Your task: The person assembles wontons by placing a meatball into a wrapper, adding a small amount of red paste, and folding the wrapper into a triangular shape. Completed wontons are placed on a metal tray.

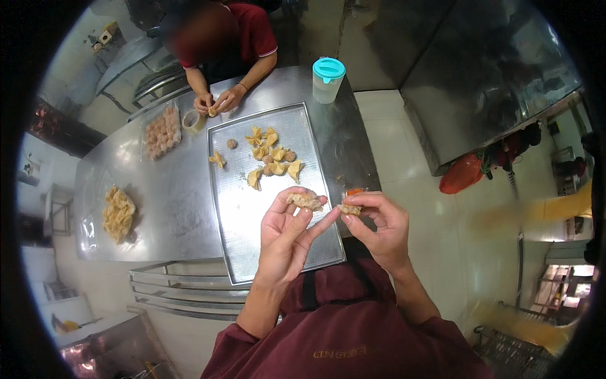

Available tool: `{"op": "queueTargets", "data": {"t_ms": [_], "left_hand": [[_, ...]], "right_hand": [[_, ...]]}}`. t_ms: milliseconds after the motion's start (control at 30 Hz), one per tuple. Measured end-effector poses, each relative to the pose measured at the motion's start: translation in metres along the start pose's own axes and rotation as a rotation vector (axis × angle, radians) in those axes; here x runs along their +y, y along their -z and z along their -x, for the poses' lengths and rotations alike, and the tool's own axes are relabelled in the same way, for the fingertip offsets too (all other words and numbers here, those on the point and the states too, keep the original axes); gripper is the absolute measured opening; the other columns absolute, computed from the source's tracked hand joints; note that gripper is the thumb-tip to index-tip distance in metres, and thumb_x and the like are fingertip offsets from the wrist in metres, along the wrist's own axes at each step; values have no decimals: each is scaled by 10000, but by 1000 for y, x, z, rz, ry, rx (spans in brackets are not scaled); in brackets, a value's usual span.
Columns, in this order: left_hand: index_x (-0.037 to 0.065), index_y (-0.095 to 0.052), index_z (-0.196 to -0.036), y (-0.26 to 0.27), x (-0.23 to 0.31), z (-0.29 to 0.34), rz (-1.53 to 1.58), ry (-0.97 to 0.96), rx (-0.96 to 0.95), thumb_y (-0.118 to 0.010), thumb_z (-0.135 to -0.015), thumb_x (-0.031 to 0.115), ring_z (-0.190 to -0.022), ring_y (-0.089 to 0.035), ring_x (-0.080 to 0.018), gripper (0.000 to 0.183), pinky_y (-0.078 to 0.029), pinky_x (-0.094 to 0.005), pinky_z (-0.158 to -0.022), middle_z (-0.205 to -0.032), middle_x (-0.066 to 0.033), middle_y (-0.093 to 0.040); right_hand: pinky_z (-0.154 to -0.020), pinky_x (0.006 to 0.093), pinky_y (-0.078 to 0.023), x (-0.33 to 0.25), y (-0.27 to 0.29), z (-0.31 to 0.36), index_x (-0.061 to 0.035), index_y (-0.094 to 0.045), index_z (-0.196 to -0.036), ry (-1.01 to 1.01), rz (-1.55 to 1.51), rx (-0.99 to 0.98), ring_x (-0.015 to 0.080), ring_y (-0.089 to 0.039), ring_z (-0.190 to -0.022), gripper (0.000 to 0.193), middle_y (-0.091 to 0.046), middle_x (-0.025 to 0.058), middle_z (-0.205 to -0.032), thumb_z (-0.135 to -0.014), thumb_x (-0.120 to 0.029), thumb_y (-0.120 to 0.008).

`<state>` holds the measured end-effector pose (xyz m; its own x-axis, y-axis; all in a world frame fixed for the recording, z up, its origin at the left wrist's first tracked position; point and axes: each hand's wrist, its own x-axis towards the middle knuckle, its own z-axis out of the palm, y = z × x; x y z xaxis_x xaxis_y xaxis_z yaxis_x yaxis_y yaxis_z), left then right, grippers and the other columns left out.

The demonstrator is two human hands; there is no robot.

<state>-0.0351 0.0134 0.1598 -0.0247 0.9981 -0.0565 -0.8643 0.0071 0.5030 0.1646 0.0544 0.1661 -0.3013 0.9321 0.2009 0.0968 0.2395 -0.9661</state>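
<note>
My left hand point(282, 230) is raised over the near right part of a perforated metal tray point(252, 221), closed around a pale, lumpy piece of food point(304, 201) that looks like broken meat filling. Close beside it, my right hand point(384, 228) pinches a smaller piece of food point(349, 209) between thumb and fingers. That piece is partly covered by the fingertips. A fingertip of my left hand comes close to it. On the tray lie several yellow pleated dumplings point(255, 179) and a few brownish meatballs point(232, 144).
Across the steel table point(170, 208), a person's hands point(221, 103) hold a small yellow dumpling. Near them are a tape roll point(194, 120) and a bag of meatballs point(163, 131). A pile of yellow wrappers point(118, 213) sits left; a turquoise-lidded jug point(327, 81) stands far right. An orange object point(355, 191) shows behind my right hand.
</note>
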Motion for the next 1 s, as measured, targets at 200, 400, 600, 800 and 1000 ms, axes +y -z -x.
{"op": "queueTargets", "data": {"t_ms": [200,400,600,800,1000], "left_hand": [[-2,-550,-1386,2,1,2,-33,-41,-21,-654,-1058,-14,-1299,-656,-295,345,-554,-633,-1163,-1313,-127,-631],[-1,-552,-1385,1,2,4,-31,-53,-67,-673,-1052,-3,-1289,-666,-296,355,-554,-642,-1157,-1300,-124,-648],[9,-565,-1362,0,6,5,-34,-72,-84,-693,-1046,20,-1280,-661,-286,342,-548,-648,-1155,-1276,-121,-658],[1,-557,-1382,1,9,6,-3,-84,-118,-676,-1047,-13,-1291,-667,-292,356,-539,-632,-1172,-1290,-152,-670],[10,-574,-1375,2,12,11,-24,-81,-133,-696,-1040,13,-1274,-669,-287,356,-523,-651,-1175,-1278,-149,-678]], "right_hand": [[-1031,319,-611,-4,-4,1,77,-686,-1255,-48,-224,24,206,-705,-1184,325,-637,166,-1343,-942,139,-743],[-947,314,-635,-10,-4,-1,36,-750,-1242,-42,-197,50,191,-713,-1144,310,-665,126,-1244,-936,54,-795],[-991,317,-640,-12,-2,-4,80,-717,-1247,-10,-59,-33,221,-731,-1144,341,-656,175,-1295,-917,143,-775],[-986,310,-639,-11,-2,-1,81,-727,-1221,4,-82,-40,218,-737,-1135,326,-667,169,-1283,-907,150,-783],[-975,311,-631,-10,-2,-3,73,-736,-1193,10,17,-34,215,-739,-1120,276,-680,163,-1265,-926,131,-778]]}}
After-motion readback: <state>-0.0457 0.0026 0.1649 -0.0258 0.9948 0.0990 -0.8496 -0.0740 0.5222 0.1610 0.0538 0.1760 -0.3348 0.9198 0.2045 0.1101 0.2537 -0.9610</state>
